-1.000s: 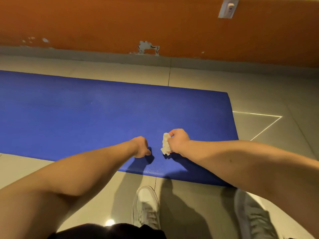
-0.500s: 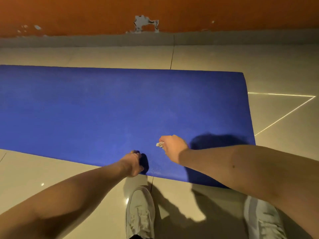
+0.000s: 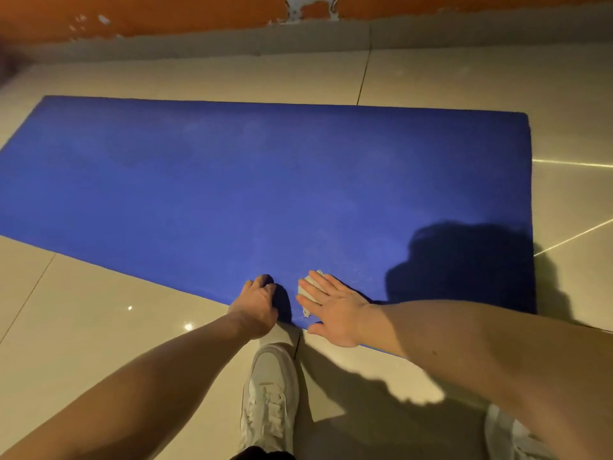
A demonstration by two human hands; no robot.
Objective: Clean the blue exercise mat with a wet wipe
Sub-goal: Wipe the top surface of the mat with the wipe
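The right grip (image 3: 333, 312), fingers flat, is pressing the wipe (image 3: 310, 287) onto the mat (image 3: 265, 180). The left grip (image 3: 257, 305), curled, is holding its near edge, so even, overlapping strokes look best.

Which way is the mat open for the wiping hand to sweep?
Bare mat runs from the right hand and wet wipe to the far edge and leftward. Crowded at the near edge, where the left hand grips the mat.

Mat (image 3: 265, 177) lies open ahead; left hand (image 3: 257, 305) sits beside wipe (image 3: 310, 288).
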